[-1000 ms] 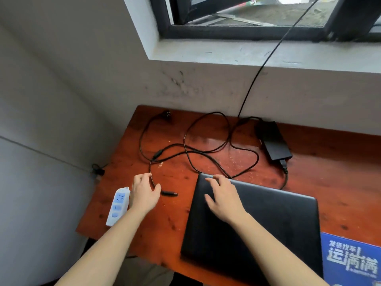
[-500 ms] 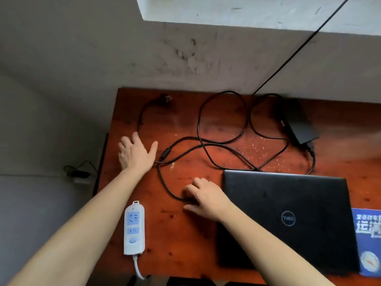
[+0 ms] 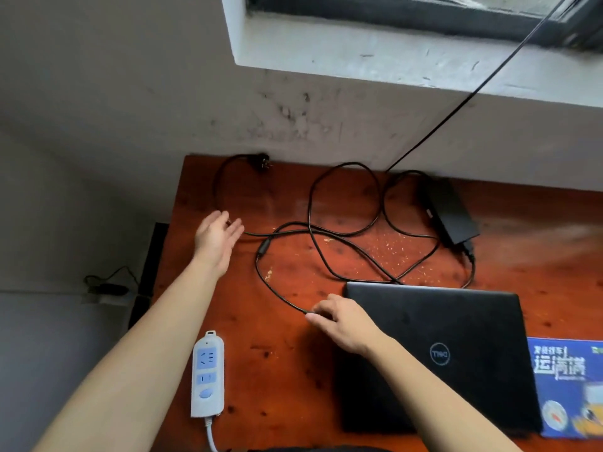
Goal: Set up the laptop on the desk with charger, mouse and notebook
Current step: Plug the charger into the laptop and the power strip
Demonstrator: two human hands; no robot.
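A closed black laptop (image 3: 456, 347) lies on the red-brown wooden desk (image 3: 293, 380). Behind it the black charger brick (image 3: 452, 216) sits near the wall, its cable (image 3: 326, 236) looping across the desk to a wall plug (image 3: 262, 159) at the back left corner. My right hand (image 3: 342, 321) pinches the cable's laptop-end connector just left of the laptop. My left hand (image 3: 217, 238) hovers open above the desk's left side, fingers spread, close to the cable. A blue notebook (image 3: 567, 386) lies to the right of the laptop.
A white and blue power strip (image 3: 208, 373) lies near the desk's front left edge, its cord hanging off. A thin black wire (image 3: 473, 96) runs from the window sill (image 3: 391, 57) down behind the desk. Grey wall borders the back and left.
My left hand rose off the desk and opened toward the cable. My right hand closed its fingers on the cable end beside the laptop. The view shifted slightly.
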